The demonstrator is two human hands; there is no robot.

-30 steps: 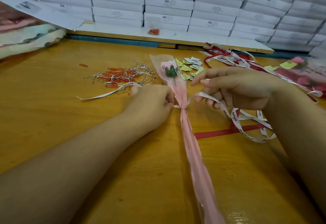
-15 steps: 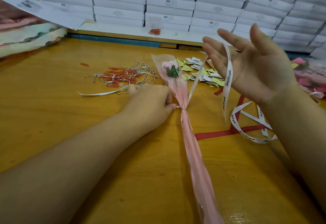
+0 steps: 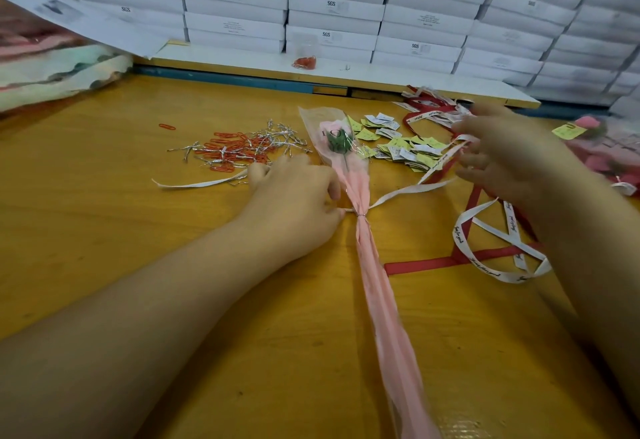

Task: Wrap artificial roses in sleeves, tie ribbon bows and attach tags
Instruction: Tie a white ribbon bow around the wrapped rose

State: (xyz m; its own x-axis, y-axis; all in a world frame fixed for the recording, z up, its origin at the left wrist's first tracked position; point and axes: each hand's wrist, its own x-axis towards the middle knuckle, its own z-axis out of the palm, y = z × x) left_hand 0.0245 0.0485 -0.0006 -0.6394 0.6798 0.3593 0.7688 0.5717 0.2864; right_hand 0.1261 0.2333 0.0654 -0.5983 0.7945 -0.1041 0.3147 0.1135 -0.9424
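Ribbon at the gathered neck of a sleeved rose.
We see the pink artificial rose in its clear-and-pink plastic sleeve lying mid-surface on the yellow wooden surface. The left hand, at nine o'clock of the neck, pinches the white printed ribbon there; the blurred right hand, at two o'clock, is spread open, the ribbon running to its fingers.

The light is even, soft and fairly bright, falling from above; the forearms throw only faint, diffuse shadows on the yellow-orange table; a dull sheen lies on the stacked white boxes; the right hand is smeared by motion blur, while the left hand is sharper; the wide lens bows the box rows and the table edge toward the corners, where detail softens.
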